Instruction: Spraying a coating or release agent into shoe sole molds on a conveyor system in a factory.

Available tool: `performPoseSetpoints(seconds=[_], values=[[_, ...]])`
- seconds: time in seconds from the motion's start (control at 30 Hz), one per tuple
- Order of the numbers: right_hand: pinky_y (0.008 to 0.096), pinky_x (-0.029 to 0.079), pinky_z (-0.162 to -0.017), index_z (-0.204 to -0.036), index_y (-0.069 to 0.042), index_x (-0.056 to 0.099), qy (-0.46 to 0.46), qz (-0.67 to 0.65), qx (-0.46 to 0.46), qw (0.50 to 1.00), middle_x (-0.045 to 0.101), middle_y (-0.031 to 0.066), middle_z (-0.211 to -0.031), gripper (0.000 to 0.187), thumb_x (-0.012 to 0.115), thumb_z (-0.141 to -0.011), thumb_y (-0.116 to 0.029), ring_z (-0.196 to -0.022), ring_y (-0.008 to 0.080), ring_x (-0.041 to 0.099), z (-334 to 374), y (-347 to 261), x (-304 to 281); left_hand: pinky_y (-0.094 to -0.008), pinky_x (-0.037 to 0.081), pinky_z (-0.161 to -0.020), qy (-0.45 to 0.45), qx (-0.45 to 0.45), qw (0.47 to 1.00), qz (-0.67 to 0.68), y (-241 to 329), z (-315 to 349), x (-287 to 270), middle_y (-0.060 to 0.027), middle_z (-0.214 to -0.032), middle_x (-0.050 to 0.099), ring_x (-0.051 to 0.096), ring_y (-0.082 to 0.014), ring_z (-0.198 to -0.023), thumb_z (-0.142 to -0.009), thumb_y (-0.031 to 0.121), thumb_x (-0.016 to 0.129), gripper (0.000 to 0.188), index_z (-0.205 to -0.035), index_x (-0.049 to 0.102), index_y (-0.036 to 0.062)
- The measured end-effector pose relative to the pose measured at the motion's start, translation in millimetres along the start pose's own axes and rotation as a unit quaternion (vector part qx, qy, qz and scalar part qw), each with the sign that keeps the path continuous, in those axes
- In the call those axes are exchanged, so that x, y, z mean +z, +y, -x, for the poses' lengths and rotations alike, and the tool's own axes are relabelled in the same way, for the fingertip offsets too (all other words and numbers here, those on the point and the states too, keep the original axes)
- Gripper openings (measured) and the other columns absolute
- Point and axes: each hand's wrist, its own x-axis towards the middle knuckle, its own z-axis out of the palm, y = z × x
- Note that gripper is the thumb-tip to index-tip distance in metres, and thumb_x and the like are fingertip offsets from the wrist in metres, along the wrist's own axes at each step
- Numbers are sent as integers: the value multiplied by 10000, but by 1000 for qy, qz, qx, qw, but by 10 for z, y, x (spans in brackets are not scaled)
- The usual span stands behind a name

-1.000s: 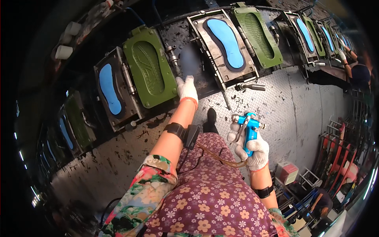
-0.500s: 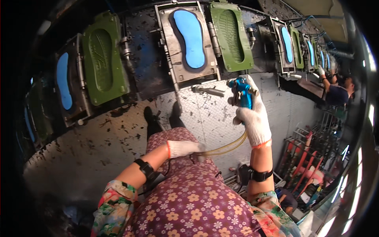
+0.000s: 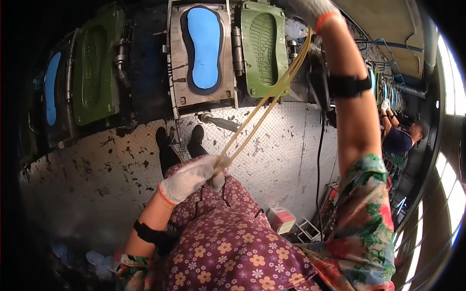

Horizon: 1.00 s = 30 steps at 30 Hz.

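Observation:
My left hand (image 3: 191,179), in a white knit glove with an orange cuff, is closed round a pair of thin yellow hoses (image 3: 264,104) in front of my apron. The hoses run up taut to my right hand (image 3: 313,10), gloved alike and raised to the top edge of the view. Its fingers are cut off or dark there, and the blue spray gun does not show. Below and left of that hand lie a green sole-shaped mold half (image 3: 264,51) and a metal mold half (image 3: 177,58) holding a bright blue sole (image 3: 205,48).
More molds line the bench, including a green one (image 3: 94,68) and a blue sole (image 3: 52,89) at left. A metal handle (image 3: 223,123) juts out from the bench front. Another person (image 3: 400,138) works far right. A pale container (image 3: 280,219) stands by my apron; a black cable (image 3: 320,165) hangs nearby.
My right hand, earlier holding the blue spray gun above the floor, has swung up to the top edge. My left hand has shifted left, and the hoses now stretch upward. The view has shifted.

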Motion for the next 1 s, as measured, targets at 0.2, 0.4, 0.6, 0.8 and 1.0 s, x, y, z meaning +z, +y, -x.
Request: performPoseSetpoints(seconds=[0.2,0.4,0.6,0.8,1.0], values=[[296,453,-639,-1470,-86,520,-170,65,145,973,641,105,-988,636,576,-837,-55,-734,159,570,97,582,-354,-242,454,-693,82,-13,992,-92,257,-234,419,-9,-870,592,526,-73,-762,-1035,142,561,288,-1226,621,-65],[241,431,-452,-1494,-106,500,-209,-185,296,914,610,36,-790,712,588,-791,-36,-500,94,528,1484,589,-723,-269,469,-677,127,-32,984,-123,-171,-173,412,-48,-864,639,552,-107,-718,-1003,102,562,202,-1127,636,-40],[252,452,-450,-1530,-116,439,-66,-454,366,810,668,100,-958,839,579,-714,24,-584,136,583,2027,902,-241,-281,469,-724,193,-57,972,-124,-648,-341,390,-40,-864,609,550,-109,-764,-982,100,527,235,-1150,614,-41],[299,539,-479,-1249,19,496,260,-631,178,709,678,155,-996,449,561,-807,63,-693,237,693,1211,1330,-228,-271,461,-789,248,-64,938,-233,-625,-545,582,-32,-919,608,553,-104,-837,-985,126,529,260,-1185,592,-27],[215,601,-631,-1436,111,422,36,-954,108,276,598,281,-1338,612,595,-859,1,-924,245,710,2299,1266,-577,-360,479,-1042,214,47,766,-604,18,-1009,981,-133,-1238,666,629,-250,-1192,-980,142,567,340,-1295,609,22]])
